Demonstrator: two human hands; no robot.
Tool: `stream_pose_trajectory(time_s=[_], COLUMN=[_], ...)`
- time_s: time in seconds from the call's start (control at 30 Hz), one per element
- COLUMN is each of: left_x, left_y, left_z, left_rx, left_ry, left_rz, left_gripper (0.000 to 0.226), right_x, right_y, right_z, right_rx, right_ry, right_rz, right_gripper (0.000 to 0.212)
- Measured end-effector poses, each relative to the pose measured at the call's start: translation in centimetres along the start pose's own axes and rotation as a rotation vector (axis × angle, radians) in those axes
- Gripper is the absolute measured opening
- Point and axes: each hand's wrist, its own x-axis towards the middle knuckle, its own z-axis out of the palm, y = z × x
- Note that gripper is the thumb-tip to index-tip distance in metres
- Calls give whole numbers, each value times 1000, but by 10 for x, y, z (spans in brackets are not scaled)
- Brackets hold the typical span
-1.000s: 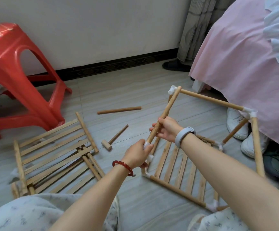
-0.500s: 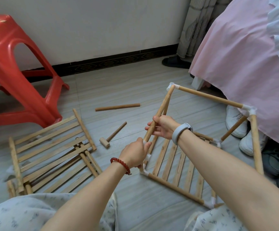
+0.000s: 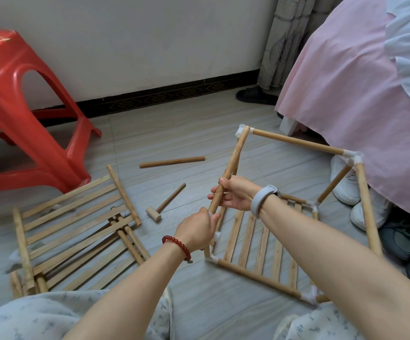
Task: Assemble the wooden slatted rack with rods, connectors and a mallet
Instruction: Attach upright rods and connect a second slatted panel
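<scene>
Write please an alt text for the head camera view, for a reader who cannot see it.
A person's right hand and left hand grip a slanted wooden rod of a half-built rack frame on a tiled floor. A small mallet, a loose rod and spare slatted panels lie to the left, near a red stool.

We see a red plastic stool [image 3: 27, 114] far left, a pink bedspread [image 3: 346, 99] right, white sneakers [image 3: 346, 185] beneath it.

Place: home bedroom.
Landmark: bed [image 3: 346, 99], draped in pink cloth.
Beside bed: curtain [image 3: 282, 33]; dark slipper [image 3: 255, 95]; white shoes [image 3: 346, 182].
Well left of bed: red plastic stool [image 3: 27, 119].
Underfoot: tiled floor [image 3: 174, 138].
</scene>
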Motion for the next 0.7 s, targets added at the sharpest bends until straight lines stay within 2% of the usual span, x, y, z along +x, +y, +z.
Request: stream_pose_trajectory(time_s=[0.53, 0.7], left_x=[5, 7], left_y=[-1, 1], left_z=[-4, -10], left_rx=[-6, -78], left_ry=[-58, -112], left_rz=[-8, -32], left_gripper=[34, 32], right_x=[3, 6], right_y=[-3, -7], right_z=[5, -5], right_rx=[-148, -249], right_ry=[60, 25], right_rz=[13, 8], right_gripper=[28, 19])
